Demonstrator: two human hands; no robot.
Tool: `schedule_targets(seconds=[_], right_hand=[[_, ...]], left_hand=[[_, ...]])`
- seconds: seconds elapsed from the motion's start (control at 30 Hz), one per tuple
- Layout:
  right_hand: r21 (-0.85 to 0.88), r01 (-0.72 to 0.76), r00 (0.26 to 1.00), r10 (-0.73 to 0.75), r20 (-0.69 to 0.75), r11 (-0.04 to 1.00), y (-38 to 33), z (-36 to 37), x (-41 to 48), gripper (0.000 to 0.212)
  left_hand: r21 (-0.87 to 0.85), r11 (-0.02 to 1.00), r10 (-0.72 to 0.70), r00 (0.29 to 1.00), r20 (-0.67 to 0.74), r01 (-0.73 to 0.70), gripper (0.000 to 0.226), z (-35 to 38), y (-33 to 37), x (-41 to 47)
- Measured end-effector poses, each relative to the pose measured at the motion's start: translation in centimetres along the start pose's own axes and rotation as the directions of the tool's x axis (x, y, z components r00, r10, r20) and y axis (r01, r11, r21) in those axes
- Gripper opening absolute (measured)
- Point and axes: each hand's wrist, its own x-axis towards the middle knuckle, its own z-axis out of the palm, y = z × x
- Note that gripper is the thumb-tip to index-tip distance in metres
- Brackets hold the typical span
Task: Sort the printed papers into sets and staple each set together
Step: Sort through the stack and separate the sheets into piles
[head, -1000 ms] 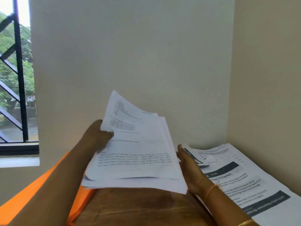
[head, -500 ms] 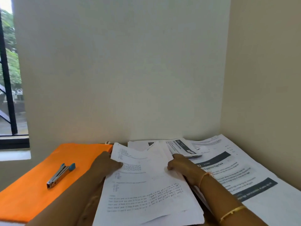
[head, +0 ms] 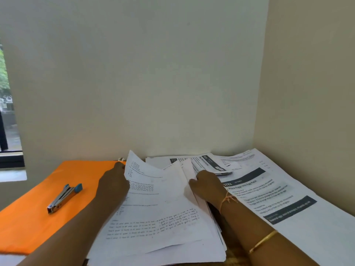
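I read the left hand [head: 113, 184] curled round the 9 o'clock edge of the paper stack [head: 159, 214] at centre, the right hand [head: 208, 187] pinching sheets at 2 o'clock; fanned pages could slide into the spread prints [head: 278, 198] at 3 o'clock

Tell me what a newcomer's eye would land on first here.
The bright orange folder on the left stands out most, with a blue-tipped metal stapler lying on it. In the centre, the left hand and right hand hold the edges of a stack of printed papers, its top sheets lifted. To the right lie larger printed sheets with dark banners, reaching the wall corner.
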Motion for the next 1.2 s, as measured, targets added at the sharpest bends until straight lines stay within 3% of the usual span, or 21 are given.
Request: schedule_targets(seconds=[0.1,0.23,0.33,0.47,0.53,0.6,0.7,0.77,0.83,0.97,1.2], right_hand=[[-0.038,0.010,0.999,-0.011,-0.046,0.999,-0.2,0.0,-0.3,0.029],[-0.076,0.032,0.993,-0.040,-0.107,0.997,-0.4,-0.1,-0.8,0.024],[-0.113,0.048,0.988,-0.064,-0.144,0.992,-0.8,-0.4,-1.2,0.015],[-0.121,-0.001,0.980,-0.024,-0.198,0.993,-0.8,-0.1,-1.0,0.034],[-0.034,-0.016,0.974,0.008,-0.226,0.999,-0.8,0.1,-0.5,0.040],[0.173,0.012,0.970,0.030,-0.242,0.985,-0.6,0.0,-0.1,0.038],[0.587,0.009,0.982,0.103,-0.157,0.809,-0.6,-0.4,0.0,0.030],[0.728,-0.050,0.990,0.128,-0.052,0.684,-0.5,-0.3,0.3,0.026],[0.793,-0.087,0.993,0.119,0.018,0.603,-0.6,-0.4,0.3,0.024],[0.822,-0.106,0.992,0.112,0.052,0.559,-0.4,-1.0,0.3,0.018],[0.764,-0.138,0.988,0.137,0.066,0.630,0.0,-0.8,0.8,0.026]], left_hand=[[0.048,0.998,0.037,0.997,-0.063,-0.034,0.011,0.1,0.0,-0.3],[0.066,0.985,0.170,0.968,-0.185,-0.160,0.020,-0.1,0.5,-0.6],[0.065,0.975,0.222,0.954,-0.199,-0.214,0.021,-0.2,0.9,-0.6],[0.012,0.978,0.203,0.944,-0.260,-0.207,0.021,0.0,1.5,-0.5],[-0.031,0.977,0.192,0.937,-0.292,-0.210,0.020,-0.1,1.7,-0.6],[-0.087,0.972,0.181,0.933,-0.311,-0.218,0.017,-0.1,1.7,-0.7],[-0.161,0.959,0.169,0.928,-0.334,-0.232,0.015,-0.1,1.8,-0.8],[-0.202,0.950,0.162,0.929,-0.333,-0.239,0.016,0.0,1.8,-0.8],[-0.240,0.942,0.149,0.934,-0.325,-0.234,0.017,0.1,1.8,-0.8],[-0.258,0.940,0.137,0.939,-0.315,-0.223,0.017,0.3,1.7,-0.7],[-0.345,0.926,0.076,0.971,-0.229,-0.154,0.028,0.3,1.6,-0.9]])
